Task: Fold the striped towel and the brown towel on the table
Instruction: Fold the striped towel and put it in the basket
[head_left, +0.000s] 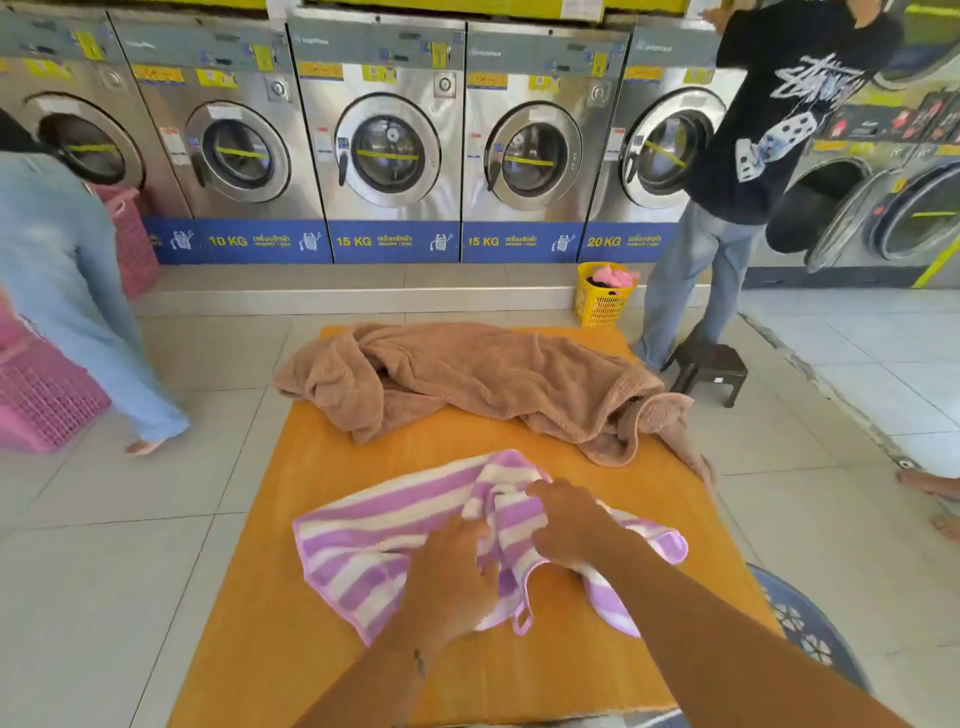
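Observation:
A purple-and-white striped towel (363, 540) lies rumpled on the near half of the orange table (270, 649). My left hand (452, 577) grips a bunched fold near the towel's middle. My right hand (569, 522) pinches the fabric just to the right of it, fingers closed on the cloth. A brown towel (483, 379) lies crumpled across the far end of the table, its right corner hanging over the table's edge.
A row of washing machines (389, 145) lines the far wall. One person (67, 280) bends at the left by pink baskets (36, 400). Another person (769, 156) stands far right near a yellow basket (602, 296) and a dark stool (709, 369). A blue basket (805, 623) sits by the table's right side.

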